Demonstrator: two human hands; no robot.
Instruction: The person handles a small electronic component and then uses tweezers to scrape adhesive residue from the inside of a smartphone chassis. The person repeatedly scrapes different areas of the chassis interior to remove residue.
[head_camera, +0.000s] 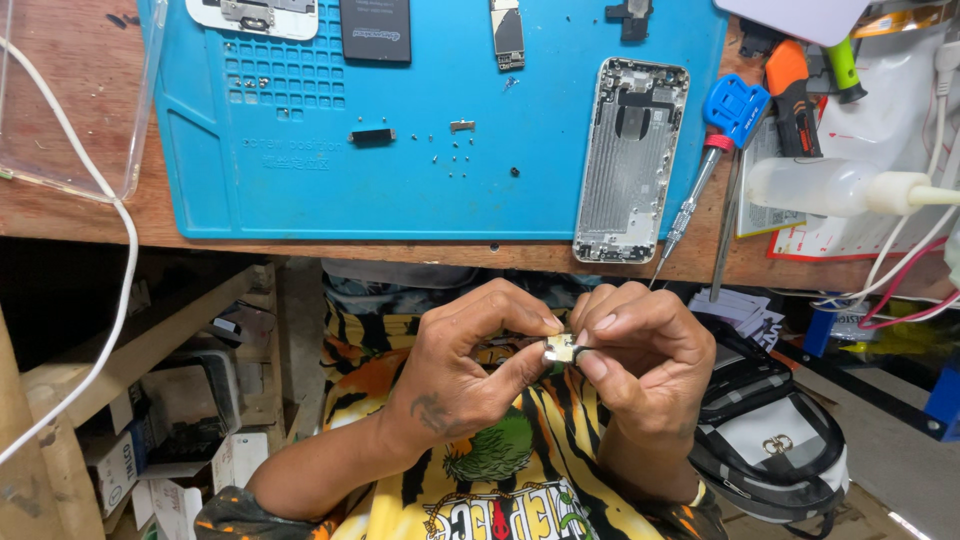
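From the head view, both hands work below the surface's (400, 245) edge, over the lap. The left hand (470, 365) and right hand (635, 350) each pinch a small metal part (561, 348), grip clamped on it from either side. It is probably a phone component, too small to tell. Steadier work would rest on the blue mat (300, 180), beside the phone shell (630, 160) and screwdriver (715, 150).

Small metal phone part (560, 348): pale, silvery-yellow, pinched between fingertips of both hands, held below the surface edge.
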